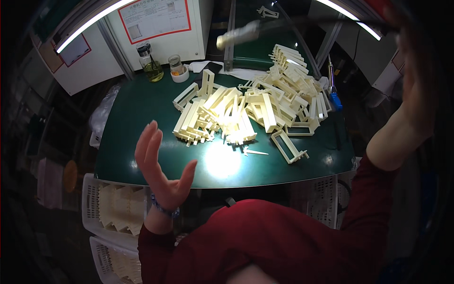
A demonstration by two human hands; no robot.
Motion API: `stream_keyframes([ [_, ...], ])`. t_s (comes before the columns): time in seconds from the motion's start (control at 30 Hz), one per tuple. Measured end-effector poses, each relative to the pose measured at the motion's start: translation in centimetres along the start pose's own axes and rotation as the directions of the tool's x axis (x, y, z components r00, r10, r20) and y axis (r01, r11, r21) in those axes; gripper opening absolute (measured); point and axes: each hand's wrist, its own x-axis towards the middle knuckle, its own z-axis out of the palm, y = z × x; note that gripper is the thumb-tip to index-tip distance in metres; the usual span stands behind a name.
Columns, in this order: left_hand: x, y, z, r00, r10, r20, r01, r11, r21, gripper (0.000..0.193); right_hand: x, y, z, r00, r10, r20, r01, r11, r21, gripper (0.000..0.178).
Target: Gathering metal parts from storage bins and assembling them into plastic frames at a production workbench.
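My left hand (163, 165) is raised near the front edge of the green table (127, 128), palm up, fingers and thumb apart, nothing in it. A beaded bracelet circles that wrist. My right hand (414, 75) is lifted high at the right rim, close to the camera; its fingers are dark and blurred. A blurred dark cord-like thing with a pale tip (236, 35) stretches from near it across the top; whether I hold it is unclear. On the table lie stacked cream plastic frames (227, 113), a loose heap of frames (283, 94), and a single frame (287, 147) in front.
A small cream sliver (255, 152) lies beside a bright light spot. A blue-handled tool (335, 100) rests at the right. A bottle (152, 66) and a glass jar (176, 66) stand at the back left. White baskets (87, 201) with cream parts sit below left.
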Motion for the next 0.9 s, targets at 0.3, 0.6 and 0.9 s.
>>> stream_keyframes([
  [0.3,-5.3,4.8,8.8,0.701,0.17,0.692,-0.05,0.98,-0.19,0.008,-21.5,-4.2,2.4,0.421,0.448,0.789,-0.896,0.073,0.438,0.009],
  [0.6,-4.9,2.6,17.3,0.732,0.012,0.681,-0.231,0.945,0.232,0.072,-32.1,-1.5,1.6,0.705,0.604,0.373,-0.709,0.62,0.336,0.023],
  [0.9,-7.1,-5.8,16.5,0.686,0.086,0.723,-0.392,0.881,0.267,0.061,-35.7,0.2,4.0,0.616,0.604,0.506,-0.557,0.788,-0.262,0.034],
])
